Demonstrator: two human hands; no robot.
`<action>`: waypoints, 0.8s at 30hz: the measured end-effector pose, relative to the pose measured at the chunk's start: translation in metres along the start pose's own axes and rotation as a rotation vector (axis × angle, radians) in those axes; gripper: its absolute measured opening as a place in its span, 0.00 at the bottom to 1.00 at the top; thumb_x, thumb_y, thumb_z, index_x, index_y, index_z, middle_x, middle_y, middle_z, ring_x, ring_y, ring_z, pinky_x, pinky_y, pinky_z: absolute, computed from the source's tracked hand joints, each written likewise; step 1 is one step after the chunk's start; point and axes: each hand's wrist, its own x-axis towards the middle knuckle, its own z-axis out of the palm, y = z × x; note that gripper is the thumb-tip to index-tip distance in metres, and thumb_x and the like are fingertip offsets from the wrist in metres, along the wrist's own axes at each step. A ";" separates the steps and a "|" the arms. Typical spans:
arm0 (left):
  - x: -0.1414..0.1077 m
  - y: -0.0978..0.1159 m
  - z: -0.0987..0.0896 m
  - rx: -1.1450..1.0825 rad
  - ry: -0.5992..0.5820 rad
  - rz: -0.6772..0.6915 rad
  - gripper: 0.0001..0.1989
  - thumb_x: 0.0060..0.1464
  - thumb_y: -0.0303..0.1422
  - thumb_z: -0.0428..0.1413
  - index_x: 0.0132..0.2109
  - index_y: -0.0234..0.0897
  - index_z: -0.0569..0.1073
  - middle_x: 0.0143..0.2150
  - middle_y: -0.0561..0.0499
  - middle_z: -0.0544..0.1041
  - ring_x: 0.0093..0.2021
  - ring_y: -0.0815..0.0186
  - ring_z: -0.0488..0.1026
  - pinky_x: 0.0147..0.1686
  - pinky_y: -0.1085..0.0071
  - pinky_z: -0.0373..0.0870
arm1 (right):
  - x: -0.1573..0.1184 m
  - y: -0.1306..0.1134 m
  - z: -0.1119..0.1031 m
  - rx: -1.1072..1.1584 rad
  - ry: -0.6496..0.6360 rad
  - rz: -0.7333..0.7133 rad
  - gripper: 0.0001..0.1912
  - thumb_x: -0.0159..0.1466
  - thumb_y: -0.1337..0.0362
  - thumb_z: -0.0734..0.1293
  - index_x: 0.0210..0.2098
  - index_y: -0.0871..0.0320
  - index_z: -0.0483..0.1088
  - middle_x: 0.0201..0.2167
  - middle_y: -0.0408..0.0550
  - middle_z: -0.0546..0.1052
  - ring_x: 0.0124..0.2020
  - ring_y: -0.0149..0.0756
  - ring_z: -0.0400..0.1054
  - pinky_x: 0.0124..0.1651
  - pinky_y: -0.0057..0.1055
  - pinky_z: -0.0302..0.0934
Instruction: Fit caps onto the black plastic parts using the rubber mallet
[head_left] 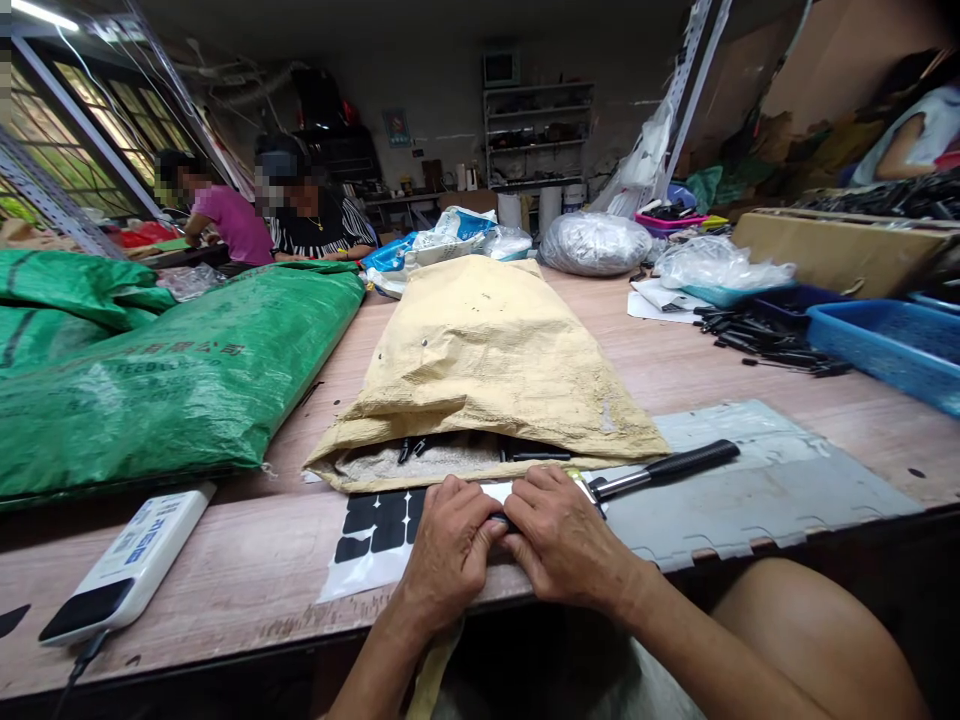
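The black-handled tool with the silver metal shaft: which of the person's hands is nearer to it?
Right. The right hand is close beside the metal end of the black-handled tool; the left hand is farther away, with the right hand between them.

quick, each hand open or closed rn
Left hand: closed, pinching a small dark piece, mostly hidden.
Right hand: closed on that same piece.

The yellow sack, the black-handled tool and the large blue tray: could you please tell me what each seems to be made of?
Yellow sack: probably woven plastic or paper, matte; finely ribbed and creased. Black-handled tool: shaft likely polished metal, judging by bright highlights; the dark grip may be rubber. Large blue tray: likely moulded plastic, with smooth, slightly glossy walls.
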 end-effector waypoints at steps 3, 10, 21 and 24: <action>0.000 0.001 -0.001 0.000 -0.002 -0.010 0.09 0.63 0.30 0.50 0.36 0.38 0.74 0.34 0.49 0.74 0.40 0.59 0.64 0.44 0.59 0.57 | 0.000 -0.001 -0.001 -0.014 -0.008 0.009 0.06 0.67 0.61 0.64 0.36 0.58 0.68 0.35 0.48 0.72 0.42 0.41 0.59 0.47 0.42 0.51; 0.001 0.002 -0.002 -0.021 -0.001 -0.012 0.09 0.62 0.29 0.50 0.36 0.38 0.75 0.34 0.49 0.74 0.40 0.58 0.65 0.44 0.58 0.58 | 0.001 -0.004 -0.004 -0.027 -0.020 0.027 0.08 0.67 0.60 0.64 0.37 0.57 0.69 0.35 0.49 0.72 0.41 0.42 0.59 0.47 0.42 0.50; 0.001 0.004 -0.009 -0.249 0.107 -0.152 0.08 0.60 0.35 0.56 0.38 0.40 0.80 0.34 0.50 0.79 0.39 0.59 0.71 0.44 0.61 0.64 | 0.002 0.003 -0.012 0.050 -0.014 0.038 0.09 0.68 0.58 0.65 0.35 0.57 0.68 0.35 0.48 0.73 0.41 0.40 0.60 0.46 0.40 0.51; 0.001 0.002 -0.012 -0.348 0.139 -0.200 0.09 0.60 0.36 0.57 0.38 0.40 0.81 0.35 0.50 0.80 0.40 0.59 0.73 0.44 0.62 0.67 | 0.002 0.002 -0.017 0.110 -0.027 0.079 0.12 0.65 0.54 0.68 0.34 0.57 0.68 0.34 0.47 0.74 0.41 0.39 0.61 0.46 0.39 0.52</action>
